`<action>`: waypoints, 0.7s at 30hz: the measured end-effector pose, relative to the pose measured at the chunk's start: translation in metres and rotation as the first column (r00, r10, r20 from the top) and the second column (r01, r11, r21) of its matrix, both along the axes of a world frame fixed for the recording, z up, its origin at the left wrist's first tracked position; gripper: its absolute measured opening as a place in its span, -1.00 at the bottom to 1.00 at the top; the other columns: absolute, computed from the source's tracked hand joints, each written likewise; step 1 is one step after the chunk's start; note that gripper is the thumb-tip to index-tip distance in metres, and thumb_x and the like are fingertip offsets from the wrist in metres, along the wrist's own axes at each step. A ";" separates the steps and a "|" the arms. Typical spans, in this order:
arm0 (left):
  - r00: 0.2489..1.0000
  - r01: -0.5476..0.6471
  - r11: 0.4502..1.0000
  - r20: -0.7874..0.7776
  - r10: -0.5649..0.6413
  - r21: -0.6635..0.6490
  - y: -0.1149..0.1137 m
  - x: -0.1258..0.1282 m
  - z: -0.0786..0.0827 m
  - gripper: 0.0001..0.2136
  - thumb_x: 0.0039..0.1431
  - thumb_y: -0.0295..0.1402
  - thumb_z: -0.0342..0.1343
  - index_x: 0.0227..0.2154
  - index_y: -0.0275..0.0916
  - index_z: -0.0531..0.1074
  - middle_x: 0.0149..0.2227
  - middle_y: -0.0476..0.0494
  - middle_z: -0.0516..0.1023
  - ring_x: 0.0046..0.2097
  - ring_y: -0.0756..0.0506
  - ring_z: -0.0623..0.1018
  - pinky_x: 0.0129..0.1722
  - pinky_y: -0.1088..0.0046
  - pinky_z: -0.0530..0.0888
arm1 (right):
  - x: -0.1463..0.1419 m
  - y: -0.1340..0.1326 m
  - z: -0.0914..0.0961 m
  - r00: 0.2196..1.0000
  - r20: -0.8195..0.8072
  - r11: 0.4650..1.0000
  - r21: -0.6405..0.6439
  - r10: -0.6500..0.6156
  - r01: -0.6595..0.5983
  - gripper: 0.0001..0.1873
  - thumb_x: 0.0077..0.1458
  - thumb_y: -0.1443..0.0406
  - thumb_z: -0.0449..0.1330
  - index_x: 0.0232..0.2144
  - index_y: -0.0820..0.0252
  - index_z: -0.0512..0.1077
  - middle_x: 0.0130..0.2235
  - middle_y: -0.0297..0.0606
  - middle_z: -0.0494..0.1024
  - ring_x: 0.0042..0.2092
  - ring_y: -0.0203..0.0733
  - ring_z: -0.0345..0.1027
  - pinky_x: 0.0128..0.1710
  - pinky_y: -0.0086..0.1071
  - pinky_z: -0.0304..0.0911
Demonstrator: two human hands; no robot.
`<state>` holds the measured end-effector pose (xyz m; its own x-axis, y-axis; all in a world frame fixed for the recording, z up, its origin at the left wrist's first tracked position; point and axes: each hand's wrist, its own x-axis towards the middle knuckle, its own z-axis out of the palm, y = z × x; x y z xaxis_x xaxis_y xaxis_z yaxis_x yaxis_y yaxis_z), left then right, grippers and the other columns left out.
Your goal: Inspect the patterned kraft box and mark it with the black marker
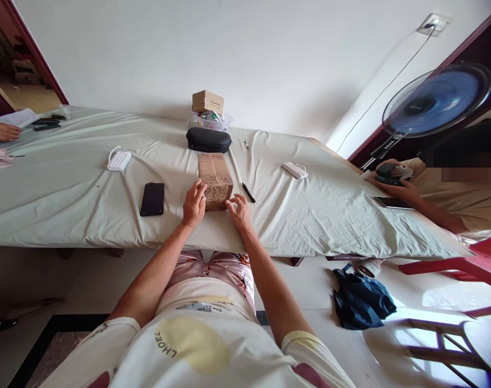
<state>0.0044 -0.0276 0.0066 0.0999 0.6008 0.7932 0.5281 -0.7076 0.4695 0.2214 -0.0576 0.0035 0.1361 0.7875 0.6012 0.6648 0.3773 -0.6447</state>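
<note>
A long brown cardboard box with dark scribbled line patterns lies on the cloth-covered table in front of me. My left hand is closed on its near left edge, fingertips on the top. At the near right corner, my right hand pinches the box with bent fingers. A black pen lies just right of the box, close to my right hand. To the left of my left hand lies a dark smartphone. Behind the box sits a black hard case.
A clear plastic tub holding a small carton stands against the wall. White power banks lie on both sides. Another person's hands hold a dark device at the right, near a fan. Another hand rests far left.
</note>
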 end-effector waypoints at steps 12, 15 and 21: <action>0.998 -0.056 0.998 -0.022 0.056 0.009 -0.001 0.005 0.002 -0.57 0.48 -0.27 -0.14 0.30 -0.20 0.36 0.38 -0.35 0.38 0.36 -0.23 0.42 0.39 0.12 0.34 | -0.008 -0.002 0.001 0.994 0.084 0.993 0.096 0.064 -0.072 -0.17 0.32 -0.01 0.16 0.48 0.07 0.00 0.43 0.09 0.24 0.25 0.17 0.38 0.12 0.11 0.47; 0.997 -0.073 0.997 -0.025 0.074 0.016 -0.002 0.006 0.003 -0.57 0.47 -0.29 -0.13 0.30 -0.18 0.37 0.38 -0.32 0.39 0.35 -0.23 0.43 0.38 0.12 0.36 | -0.010 0.001 -0.001 0.989 0.121 0.993 0.078 0.083 -0.093 -0.19 0.33 0.06 0.14 0.50 0.04 -0.02 0.44 0.03 0.24 0.29 0.17 0.34 0.10 0.09 0.50; 0.998 -0.065 0.998 -0.010 0.065 -0.003 -0.001 0.007 0.001 -0.56 0.46 -0.28 -0.11 0.31 -0.18 0.36 0.38 -0.31 0.38 0.33 -0.24 0.44 0.37 0.14 0.37 | -0.008 0.001 -0.005 0.989 0.118 0.994 0.057 0.087 -0.094 -0.21 0.34 0.08 0.10 0.51 0.01 -0.03 0.45 -0.07 0.26 0.26 0.12 0.38 0.04 0.03 0.57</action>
<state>0.0110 -0.0291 0.0072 0.0687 0.6089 0.7902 0.5774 -0.6702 0.4663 0.2129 -0.0563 -0.0017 -0.0070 0.7543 0.6565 0.6946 0.4760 -0.5394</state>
